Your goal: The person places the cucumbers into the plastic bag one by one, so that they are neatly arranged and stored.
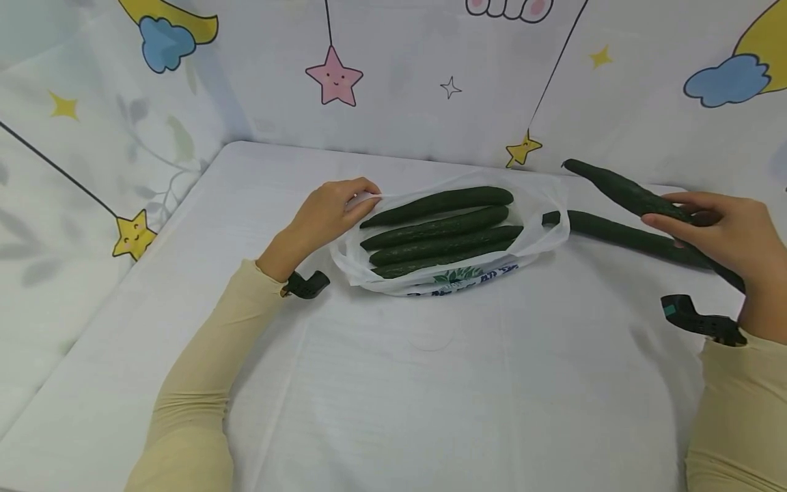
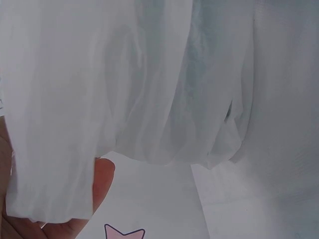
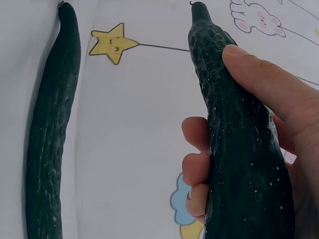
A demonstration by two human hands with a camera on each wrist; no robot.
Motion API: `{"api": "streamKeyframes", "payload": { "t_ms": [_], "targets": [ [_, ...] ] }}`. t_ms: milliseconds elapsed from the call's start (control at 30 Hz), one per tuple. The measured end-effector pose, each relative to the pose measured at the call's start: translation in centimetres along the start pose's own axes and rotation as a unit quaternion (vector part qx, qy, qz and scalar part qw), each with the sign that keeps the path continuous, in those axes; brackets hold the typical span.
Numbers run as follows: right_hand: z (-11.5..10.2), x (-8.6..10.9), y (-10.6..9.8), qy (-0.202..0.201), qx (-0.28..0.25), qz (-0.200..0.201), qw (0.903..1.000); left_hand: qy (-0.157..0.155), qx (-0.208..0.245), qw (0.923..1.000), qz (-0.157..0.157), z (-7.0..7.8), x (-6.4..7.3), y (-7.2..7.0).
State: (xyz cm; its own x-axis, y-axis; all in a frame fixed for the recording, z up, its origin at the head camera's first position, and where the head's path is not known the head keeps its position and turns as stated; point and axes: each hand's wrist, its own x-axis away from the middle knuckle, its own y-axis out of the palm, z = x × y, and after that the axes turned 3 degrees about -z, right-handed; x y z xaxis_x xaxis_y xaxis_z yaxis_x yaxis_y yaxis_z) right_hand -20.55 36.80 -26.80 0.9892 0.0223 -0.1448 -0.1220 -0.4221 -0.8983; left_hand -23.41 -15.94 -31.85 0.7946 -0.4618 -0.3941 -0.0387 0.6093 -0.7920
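Observation:
A white plastic bag [image 1: 384, 285] with green and blue print lies opened out on the table, several dark green cucumbers [image 1: 439, 205] side by side in it. At the bag's left end my left hand [image 1: 322, 212] pinches its edge between thumb and fingers; the left wrist view shows the bag's white film [image 2: 139, 99] hanging in folds. My right hand [image 1: 738, 229] grips another cucumber [image 3: 239, 144] above the table, its thin stem end pointing up and left in the head view. Under it a further cucumber [image 1: 633, 236] lies on the table, a strip of the bag crossing its left end.
A white cloth covers the table [image 1: 430, 383]. Behind it stands a white backdrop with cartoon prints, such as a pink star [image 1: 335, 76]. Small dark wrist cameras [image 1: 307, 284] sit on both wrists.

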Motion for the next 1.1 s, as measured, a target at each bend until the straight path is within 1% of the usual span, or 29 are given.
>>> {"api": "streamKeyframes", "payload": {
  "t_ms": [267, 567, 667, 867, 1100],
  "targets": [
    [-1.4, 0.1, -0.1, -0.019, 0.002, -0.003, 0.9998, 0.006, -0.007, 0.9999, 0.007, 0.1, -0.1, -0.2],
    [-2.1, 0.0, -0.1, -0.05, 0.002, 0.002, 0.9988, 0.009, -0.011, 0.9999, 0.009, 0.3, -0.1, -0.6],
    [-2.3, 0.0, 0.0, -0.054, 0.006, 0.002, 0.9985, 0.009, -0.01, 0.9999, 0.007, 0.2, -0.1, -0.6],
    [-3.0, -0.1, 0.4, -0.058, 0.011, -0.017, 0.9981, -0.003, -0.004, 1.0, -0.005, 0.1, 0.0, -0.2],
    [-3.3, -0.1, 1.1, -0.071, 0.012, -0.031, 0.9969, 0.005, -0.006, 0.9999, -0.008, 0.2, 0.1, 0.1]
  ]
}}
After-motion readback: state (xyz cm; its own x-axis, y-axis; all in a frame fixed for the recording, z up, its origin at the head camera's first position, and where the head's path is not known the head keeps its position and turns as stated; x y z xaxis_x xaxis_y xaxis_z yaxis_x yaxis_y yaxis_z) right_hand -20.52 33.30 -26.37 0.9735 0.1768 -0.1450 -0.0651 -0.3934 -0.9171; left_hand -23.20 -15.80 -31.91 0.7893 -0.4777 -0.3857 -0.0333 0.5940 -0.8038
